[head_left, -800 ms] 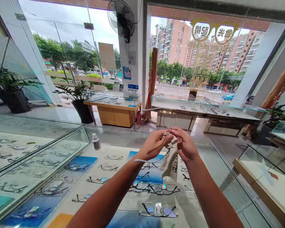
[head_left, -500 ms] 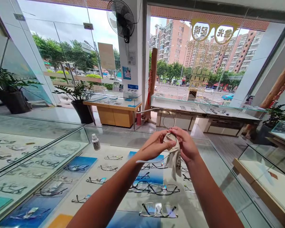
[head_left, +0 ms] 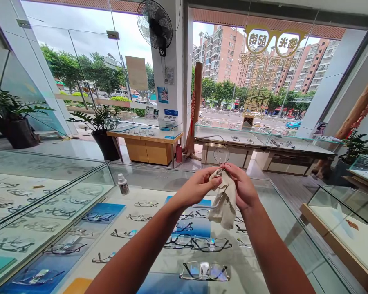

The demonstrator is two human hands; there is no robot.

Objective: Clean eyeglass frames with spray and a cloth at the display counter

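Both my hands are raised together over a glass display counter. My left hand pinches a beige cleaning cloth that hangs down between the hands. My right hand is closed on a thin-rimmed pair of glasses; one round lens sticks up above the fingers, and the rest of the frame is wrapped in the cloth. The cloth covers the other lens.
Under the counter glass lie several pairs of glasses on blue and white mats. A small white bottle stands on the counter top at the left. More glass showcases, potted plants and a wall fan stand beyond.
The cloth has shifted between my fingers and now hangs shorter and more bunched. The glasses have tilted slightly, the free lens a little further right. My hands stay in place.
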